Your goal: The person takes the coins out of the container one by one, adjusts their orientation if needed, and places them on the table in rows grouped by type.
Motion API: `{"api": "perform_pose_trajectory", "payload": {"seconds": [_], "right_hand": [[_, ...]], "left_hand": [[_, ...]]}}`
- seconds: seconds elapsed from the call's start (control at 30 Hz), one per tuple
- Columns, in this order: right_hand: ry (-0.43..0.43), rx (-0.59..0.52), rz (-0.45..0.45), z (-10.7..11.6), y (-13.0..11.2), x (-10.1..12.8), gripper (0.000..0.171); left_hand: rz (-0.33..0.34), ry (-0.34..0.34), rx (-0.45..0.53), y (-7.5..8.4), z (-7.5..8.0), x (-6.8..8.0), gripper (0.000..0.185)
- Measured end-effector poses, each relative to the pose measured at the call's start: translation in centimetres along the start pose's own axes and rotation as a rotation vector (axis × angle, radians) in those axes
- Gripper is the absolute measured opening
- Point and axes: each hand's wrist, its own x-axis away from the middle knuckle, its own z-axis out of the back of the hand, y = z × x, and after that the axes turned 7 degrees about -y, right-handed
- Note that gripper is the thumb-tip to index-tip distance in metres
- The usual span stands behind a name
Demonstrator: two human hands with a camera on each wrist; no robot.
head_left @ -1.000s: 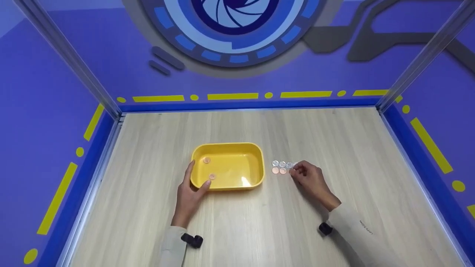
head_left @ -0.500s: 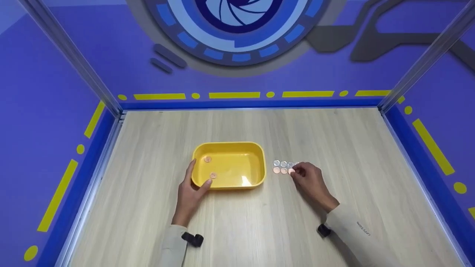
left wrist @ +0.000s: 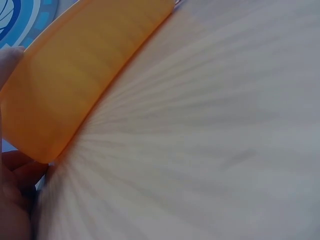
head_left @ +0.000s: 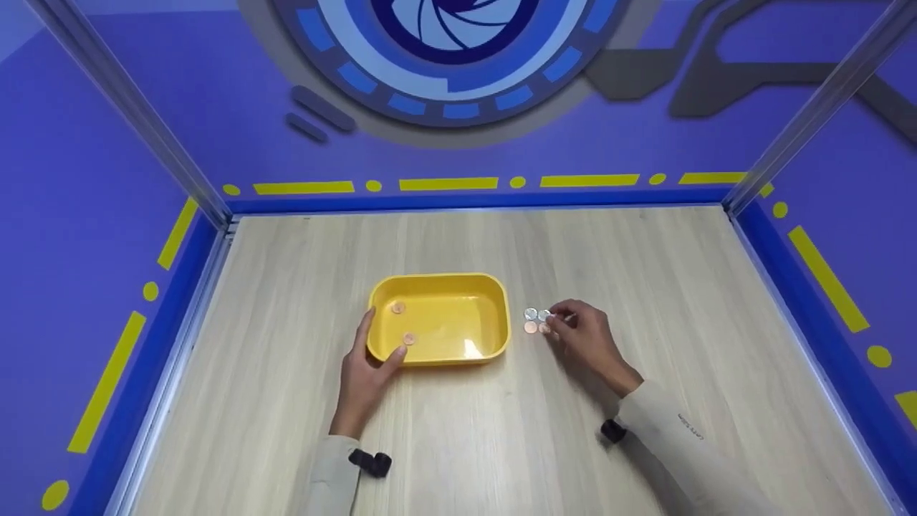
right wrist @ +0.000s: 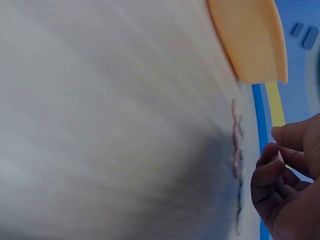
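A yellow plastic tray point(head_left: 458, 364) stands on the table with two copper-coloured coins point(head_left: 409, 339) lying apart inside it. My left hand point(head_left: 364, 383) grips the tray's left end, the thumb over the near rim and the fingers along the side. To the right of the tray, silver coins point(head_left: 531, 314) lie in a row above copper coins point(head_left: 530, 327). My right hand point(head_left: 586, 344) is over the right part of these rows, its fingers curled and thumb near the index finger. It covers some coins. Whether a coin is between its fingertips is unclear in the right wrist view.
The wooden table point(head_left: 458, 444) is bounded at the back and sides by blue-violet panels point(head_left: 179, 107) with yellow markings. Metal posts point(head_left: 208, 186) stand at the rear corners. A black wrist device point(head_left: 370, 464) is at the left sleeve.
My right hand has shifted left along the coin rows and now covers coins that showed before. The copper coin near its fingertips is hidden. The left hand and tray stay put.
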Motion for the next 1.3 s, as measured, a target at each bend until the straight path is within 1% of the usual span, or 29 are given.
{"api": "perform_pose_trajectory", "payload": {"seconds": [0.1, 0.23, 0.4, 0.5, 0.63, 0.8, 0.93, 1.03, 1.13, 1.3], "right_hand": [[-0.015, -0.026, 0.039, -0.3, -1.2, -0.7, 0.012], [-0.038, -0.028, 0.096, -1.0, -2.6, -1.8, 0.011], [-0.132, -0.05, 0.132, -2.1, -4.5, -3.1, 0.012], [-0.181, -0.019, 0.188, -2.8, -5.5, -3.9, 0.013], [-0.205, 0.037, 0.272, -3.9, -6.8, -4.9, 0.013], [-0.221, 0.06, 0.294, -4.9, -8.0, -5.9, 0.009], [-0.257, 0.08, 0.305, -5.9, -8.9, -6.6, 0.01], [-0.294, 0.087, 0.314, -6.5, -9.4, -7.0, 0.012], [-0.34, 0.11, 0.312, -7.2, -9.6, -7.3, 0.014], [-0.43, 0.19, 0.309, -8.2, -10.0, -7.7, 0.017]], "left_hand": [[-0.003, -0.001, 0.006, 0.0, 0.0, 0.0, 0.092], [-0.004, -0.004, 0.002, 0.1, 0.0, 0.1, 0.093], [0.002, -0.005, -0.01, 0.1, 0.0, 0.2, 0.094], [0.018, -0.003, -0.008, 0.1, 0.0, 0.4, 0.094], [0.033, -0.002, -0.004, 0.1, 0.1, 0.4, 0.093], [0.02, -0.007, -0.015, 0.2, 0.2, 0.2, 0.093], [0.017, 0.0, -0.012, 0.0, 0.2, 0.4, 0.092], [0.016, 0.0, -0.008, 0.0, 0.2, 0.4, 0.091], [0.029, -0.005, -0.017, 0.1, 0.2, 0.3, 0.091], [0.036, -0.001, -0.036, 0.2, 0.0, 0.2, 0.093]]}}
